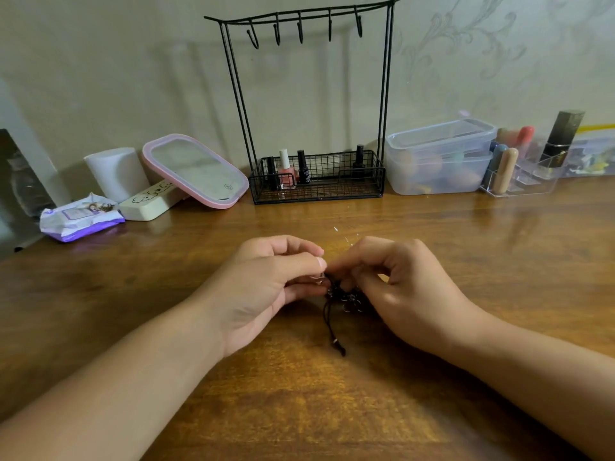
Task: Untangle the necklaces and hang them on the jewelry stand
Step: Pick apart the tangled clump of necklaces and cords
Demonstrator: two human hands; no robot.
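The tangled necklaces (pixel 339 296) are pinched by the left hand (pixel 266 287) and right hand (pixel 399 287); no hook on the jewelry stand (pixel 306 104) is filled.

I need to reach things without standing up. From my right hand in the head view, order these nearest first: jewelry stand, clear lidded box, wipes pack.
From the right hand:
1. jewelry stand, ahead, slightly left.
2. clear lidded box, ahead right; close to the stand's distance.
3. wipes pack, far left.

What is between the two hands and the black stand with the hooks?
In the head view, mostly bare wooden table lies between the hands and the jewelry stand, with only a few tiny shiny specks.
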